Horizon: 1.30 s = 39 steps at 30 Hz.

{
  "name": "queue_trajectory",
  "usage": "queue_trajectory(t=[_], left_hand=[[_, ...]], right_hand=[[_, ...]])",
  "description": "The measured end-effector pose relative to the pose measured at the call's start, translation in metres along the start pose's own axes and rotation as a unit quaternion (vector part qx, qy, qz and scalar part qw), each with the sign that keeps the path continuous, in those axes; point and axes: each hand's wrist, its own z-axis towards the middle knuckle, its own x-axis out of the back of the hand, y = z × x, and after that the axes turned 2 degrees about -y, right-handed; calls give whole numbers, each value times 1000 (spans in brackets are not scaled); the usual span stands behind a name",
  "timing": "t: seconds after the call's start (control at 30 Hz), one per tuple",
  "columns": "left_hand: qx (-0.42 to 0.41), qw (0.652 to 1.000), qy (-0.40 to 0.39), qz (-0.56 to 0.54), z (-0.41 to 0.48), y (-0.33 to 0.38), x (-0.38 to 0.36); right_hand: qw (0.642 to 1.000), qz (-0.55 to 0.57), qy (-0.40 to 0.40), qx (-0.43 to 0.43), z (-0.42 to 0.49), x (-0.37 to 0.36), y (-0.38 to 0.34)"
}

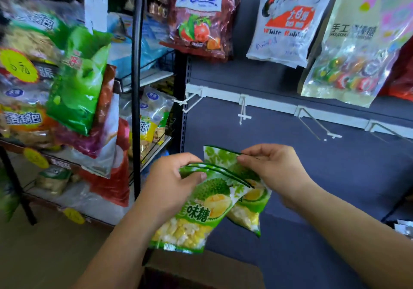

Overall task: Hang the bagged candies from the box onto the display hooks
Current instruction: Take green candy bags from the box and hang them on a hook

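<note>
Green durian-candy plastic bags: left hand grips stack; right hand fingers pinch one header, separating. Next: align hole with white display hook.

I was looking at a shop: white hooks stuck out from a grey back panel, sealed sweet bags hung above them, and a black wire rack beside it carried snack packets with round yellow price stickers.

Your left hand grips the front candy bag; your right hand pinches the rear candy bag.
</note>
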Motion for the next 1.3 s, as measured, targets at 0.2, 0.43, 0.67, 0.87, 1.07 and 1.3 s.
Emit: queue_trajectory(t=[0.2,0.43,0.67,0.87,1.07,1.3], left_hand=[[-7,999,50,7,26,-10,28],[10,994,81,-69,44,-30,52],[37,990,107,-86,47,-43,60],[65,986,117,-97,47,-45,63],[49,985,114,-122,48,-45,59],[40,989,96,-107,42,-40,60]], right_hand=[[996,-47,32,75,52,-58,-21],[998,3,35,45,104,-108,-44],[998,19,3,57,117,-125,-47],[998,45,1,37,134,-127,-43],[999,9,33,11,156,-123,-38],[963,-183,76,181,121,-117,-37]])
